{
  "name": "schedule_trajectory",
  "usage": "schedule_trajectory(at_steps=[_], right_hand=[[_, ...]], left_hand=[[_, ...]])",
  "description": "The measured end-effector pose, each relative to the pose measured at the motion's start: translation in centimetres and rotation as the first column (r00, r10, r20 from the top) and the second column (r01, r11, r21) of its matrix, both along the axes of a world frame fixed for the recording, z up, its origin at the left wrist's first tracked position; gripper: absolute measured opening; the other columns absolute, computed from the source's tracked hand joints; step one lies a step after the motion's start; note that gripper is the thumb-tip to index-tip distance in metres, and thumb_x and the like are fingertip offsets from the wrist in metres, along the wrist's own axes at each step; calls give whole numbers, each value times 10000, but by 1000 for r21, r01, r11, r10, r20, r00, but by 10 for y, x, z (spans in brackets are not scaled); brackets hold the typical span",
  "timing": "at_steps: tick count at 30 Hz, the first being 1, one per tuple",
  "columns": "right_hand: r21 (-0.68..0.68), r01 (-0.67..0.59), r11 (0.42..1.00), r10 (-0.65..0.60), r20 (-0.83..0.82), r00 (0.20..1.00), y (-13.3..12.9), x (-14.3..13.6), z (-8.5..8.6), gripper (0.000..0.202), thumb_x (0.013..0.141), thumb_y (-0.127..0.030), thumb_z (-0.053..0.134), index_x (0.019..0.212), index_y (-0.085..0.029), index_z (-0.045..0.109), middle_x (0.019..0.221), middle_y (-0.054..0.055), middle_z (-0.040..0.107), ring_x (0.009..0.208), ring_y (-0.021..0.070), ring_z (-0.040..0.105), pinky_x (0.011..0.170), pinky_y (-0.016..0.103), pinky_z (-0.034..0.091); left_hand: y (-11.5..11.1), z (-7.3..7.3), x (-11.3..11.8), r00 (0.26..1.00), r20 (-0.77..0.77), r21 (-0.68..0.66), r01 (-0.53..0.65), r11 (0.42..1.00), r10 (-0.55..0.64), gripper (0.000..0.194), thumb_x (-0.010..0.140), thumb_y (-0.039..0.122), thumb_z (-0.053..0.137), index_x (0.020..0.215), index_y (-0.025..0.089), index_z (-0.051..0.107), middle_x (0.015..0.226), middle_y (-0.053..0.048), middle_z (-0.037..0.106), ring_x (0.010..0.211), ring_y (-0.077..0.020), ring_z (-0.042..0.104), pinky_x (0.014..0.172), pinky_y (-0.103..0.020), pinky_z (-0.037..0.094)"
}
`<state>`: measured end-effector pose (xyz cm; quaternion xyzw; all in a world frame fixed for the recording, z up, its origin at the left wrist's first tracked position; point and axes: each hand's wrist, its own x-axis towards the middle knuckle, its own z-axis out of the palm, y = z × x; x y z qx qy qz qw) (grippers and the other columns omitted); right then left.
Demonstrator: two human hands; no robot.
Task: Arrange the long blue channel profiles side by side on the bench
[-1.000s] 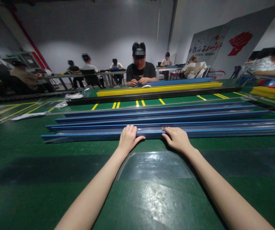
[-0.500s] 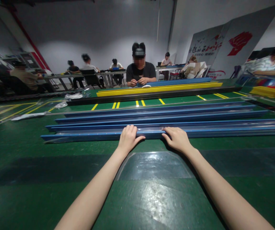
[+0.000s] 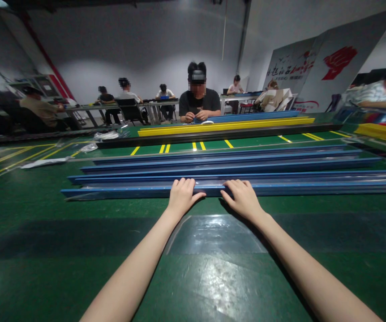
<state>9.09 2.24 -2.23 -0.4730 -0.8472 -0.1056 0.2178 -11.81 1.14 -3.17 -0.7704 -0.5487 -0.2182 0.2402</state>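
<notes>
Several long blue channels lie across the green table (image 3: pixel 112 273). Over the front edge of the nearest blue channel (image 3: pixel 300 188) rest both hands, a short gap between them. My left hand (image 3: pixel 182 196) has its fingers over the rim and its thumb along the near side, pointing right. My right hand (image 3: pixel 242 197) lies on the same channel, fingertips on its edge and thumb spread toward the left. A clear plastic sheet (image 3: pixel 216 232) is flat on the table below the hands. Behind the nearest channel is another blue channel (image 3: pixel 226 168).
Farther back lie a black strip (image 3: pixel 213 134) and a yellow strip (image 3: pixel 226 127). A person (image 3: pixel 199 100) sits across the table, hands together near blue pieces. At the right is a yellow tray (image 3: pixel 381 131). Crumpled plastic (image 3: pixel 106 135) lies at the back left.
My right hand has moved a little left along the channel, closer to my left hand. The whole view has shifted slightly.
</notes>
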Motion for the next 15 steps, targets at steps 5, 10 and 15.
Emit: schedule_trajectory(at_steps=[5, 10, 15], right_hand=[[14, -11, 1000, 12, -34, 999, -7, -21, -3, 242, 856, -313, 411, 1003, -169, 539, 969, 64, 622, 918, 203, 501, 783, 323, 263], [-25, 11, 1000, -13, -91, 996, -4, -23, -5, 217, 868, -343, 411, 906, -185, 554, 925, 48, 605, 878, 191, 498, 770, 313, 267], [-33, 20, 999, -23, -101, 995, 0, -21, -7, 221, 853, -378, 448, 879, -191, 562, 915, 40, 594, 864, 188, 487, 742, 305, 267]], left_hand=[[-1, 0, 0, 999, -31, -14, 10, 1000, -11, 418, 786, 557, 463, 786, 157, 584, 764, -64, 618, 752, -209, 525, 674, -327, 296], [-1, 1, 1, 999, -34, -13, 16, 1000, -16, 412, 787, 551, 468, 787, 157, 585, 774, -56, 624, 751, -204, 531, 676, -324, 298], [0, 0, 0, 999, -31, -16, 32, 999, -32, 403, 792, 544, 467, 797, 156, 575, 824, -52, 633, 771, -201, 537, 687, -323, 302]])
